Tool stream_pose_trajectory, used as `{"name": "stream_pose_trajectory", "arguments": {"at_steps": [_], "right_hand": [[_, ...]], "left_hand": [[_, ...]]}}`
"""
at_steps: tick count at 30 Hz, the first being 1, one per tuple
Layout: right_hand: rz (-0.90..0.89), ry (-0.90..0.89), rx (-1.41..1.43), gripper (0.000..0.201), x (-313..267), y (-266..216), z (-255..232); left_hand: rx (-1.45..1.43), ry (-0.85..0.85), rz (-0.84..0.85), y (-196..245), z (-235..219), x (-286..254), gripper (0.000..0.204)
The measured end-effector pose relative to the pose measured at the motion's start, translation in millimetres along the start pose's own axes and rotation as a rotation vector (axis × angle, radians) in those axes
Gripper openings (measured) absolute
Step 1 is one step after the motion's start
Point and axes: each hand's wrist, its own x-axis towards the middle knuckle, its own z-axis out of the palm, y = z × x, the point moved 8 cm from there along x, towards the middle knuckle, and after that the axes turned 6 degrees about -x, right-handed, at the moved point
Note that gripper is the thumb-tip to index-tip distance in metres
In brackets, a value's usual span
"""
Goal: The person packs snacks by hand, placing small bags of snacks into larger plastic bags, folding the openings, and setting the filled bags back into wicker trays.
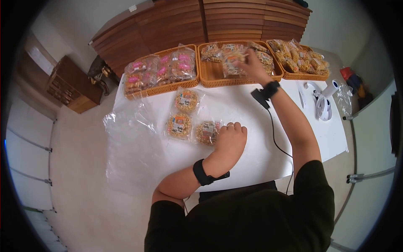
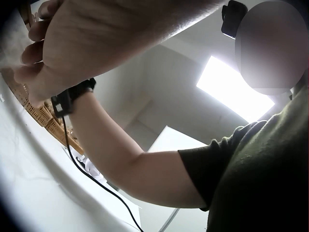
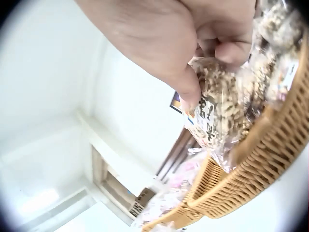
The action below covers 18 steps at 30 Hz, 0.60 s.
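Observation:
Over the middle wicker basket [image 1: 233, 82], my right hand [image 1: 252, 69] grips a clear-wrapped puffed-grain cake [image 3: 219, 104], thumb on its printed label. The cake is blurred in the head view. My left hand [image 1: 231, 143] is low over the white table, fingers curled at the right edge of another wrapped grain cake [image 1: 207, 132]; its thumb and fingertips are mostly hidden. Two more wrapped grain cakes lie close by, one upper [image 1: 187, 100] and one lower [image 1: 179, 125]. More wrapped cakes [image 1: 264, 59] fill the right part of the middle basket.
A left basket [image 1: 168, 89] holds packets with pink labels; a right basket [image 1: 308, 77] holds yellowish snack packets. Clear plastic sheeting [image 1: 130, 138] covers the table's left side. White rolls [image 1: 329, 89] stand at the right. A black cable [image 1: 273, 130] runs from my right wrist across the table.

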Motion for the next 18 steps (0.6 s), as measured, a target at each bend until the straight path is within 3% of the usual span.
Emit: {"name": "stream_pose_trajectory", "arguments": {"at_steps": [2, 4, 6, 7, 8, 10, 14, 16, 18], "right_hand": [[-0.025, 0.053, 0.306, 0.056, -44.0, -28.6, -30.5], [0.204, -0.168, 0.329, 0.051, -79.7, -10.8, -52.9], [0.329, -0.299, 0.597, 0.046, -122.0, 2.5, -56.2], [0.430, -0.368, 0.538, 0.046, -139.7, 7.2, -53.2], [0.390, -0.591, 0.376, 0.041, -152.4, 6.4, -47.8], [0.363, -0.721, 0.192, 0.039, -170.4, 5.1, -32.9], [0.409, -0.654, 0.200, 0.043, -174.9, 4.3, 13.5], [0.562, -0.384, 0.489, 0.044, -168.2, 10.8, 29.2], [0.546, -0.347, 0.586, 0.043, -166.7, 15.2, 52.8]], "left_hand": [[-0.026, 0.003, -0.017, -1.5, -1.3, -0.4, 0.015], [-0.044, 0.013, -0.046, -5.0, -2.3, 0.6, 0.010], [-0.091, 0.035, 0.011, -2.1, -3.4, 0.4, 0.007], [-0.095, 0.038, -0.012, -4.4, -3.2, 0.5, 0.007], [-0.096, 0.042, -0.007, -3.5, -3.2, 0.8, 0.010], [-0.097, 0.043, 0.006, -0.9, -2.5, 0.4, 0.013], [-0.024, 0.055, -0.015, -0.9, -7.4, 0.9, 0.033], [0.017, 0.051, -0.004, -1.2, -10.8, 0.3, 0.039], [0.019, 0.032, -0.022, -2.2, -10.1, 0.3, 0.043]]}}
